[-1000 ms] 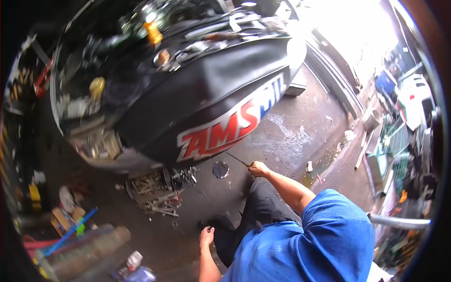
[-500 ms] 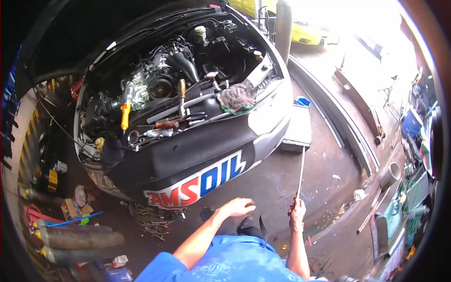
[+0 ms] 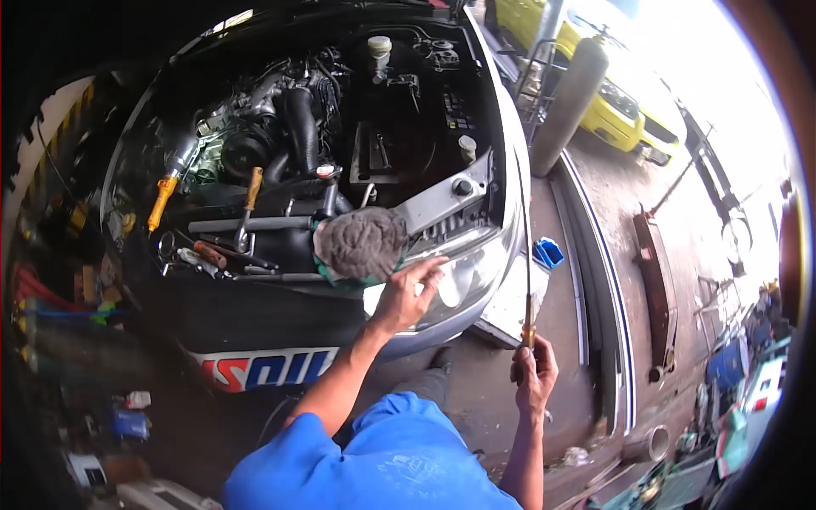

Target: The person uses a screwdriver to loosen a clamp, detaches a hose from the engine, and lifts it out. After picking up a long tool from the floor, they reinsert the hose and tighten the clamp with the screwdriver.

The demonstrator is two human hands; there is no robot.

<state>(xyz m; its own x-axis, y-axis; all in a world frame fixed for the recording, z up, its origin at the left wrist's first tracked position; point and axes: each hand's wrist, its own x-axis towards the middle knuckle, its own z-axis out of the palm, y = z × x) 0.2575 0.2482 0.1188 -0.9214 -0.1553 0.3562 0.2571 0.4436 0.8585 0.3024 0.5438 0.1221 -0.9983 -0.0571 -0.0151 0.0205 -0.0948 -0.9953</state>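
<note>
My right hand [image 3: 535, 371] is closed round the amber handle of a long thin screwdriver [image 3: 529, 327], whose shaft points up along the car's fender. Over the headlight [image 3: 455, 276] reaches my left hand [image 3: 410, 293], fingers apart and holding nothing. Just beside its fingers a grey fluffy cloth [image 3: 361, 244] with a green edge lies on the car's front. Left of the cloth are a wooden-handled hammer-like tool [image 3: 253, 191], a red-handled tool [image 3: 209, 253] and a yellow work light [image 3: 161, 202] by the engine.
The open engine bay [image 3: 374, 153] spans the upper middle. A grey cylinder [image 3: 574, 106] stands right of the car, with a yellow car [image 3: 612, 110] behind it. A blue tray [image 3: 547, 252] and long metal rails [image 3: 595, 255] are on the right.
My left hand has moved up and forward to the headlight, near the cloth. The screwdriver has come closer to the fender in my right hand. The view has shifted nearer the car.
</note>
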